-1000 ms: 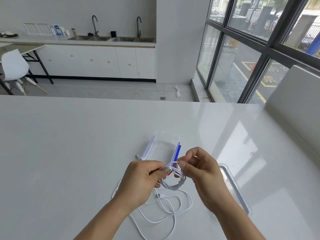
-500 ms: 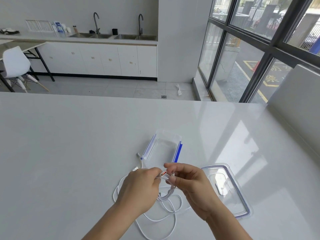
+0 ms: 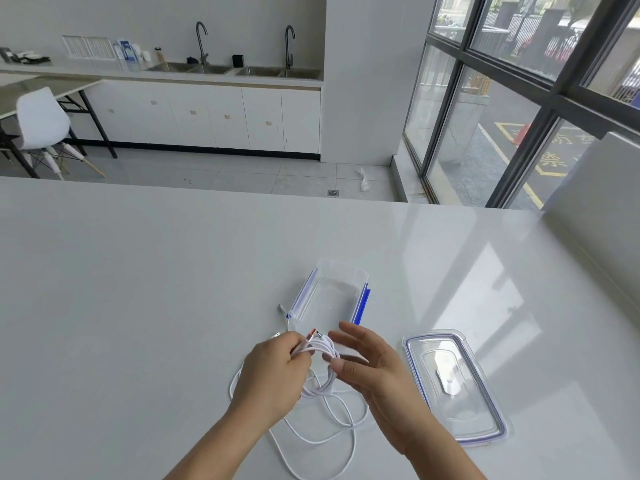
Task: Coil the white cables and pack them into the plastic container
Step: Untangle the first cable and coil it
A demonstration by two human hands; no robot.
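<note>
Left hand [image 3: 273,370] grip: clamped on coiled cable [image 3: 320,355], keeping loops together | right hand [image 3: 370,362] grip: apart, beside coil | container [image 3: 329,296] open, near, ready for packing | lid [image 3: 453,386] aside on table [image 3: 138,289]

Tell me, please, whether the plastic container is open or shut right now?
Open. The plastic container has no cover on it; its lid lies flat on the table to its right.
</note>
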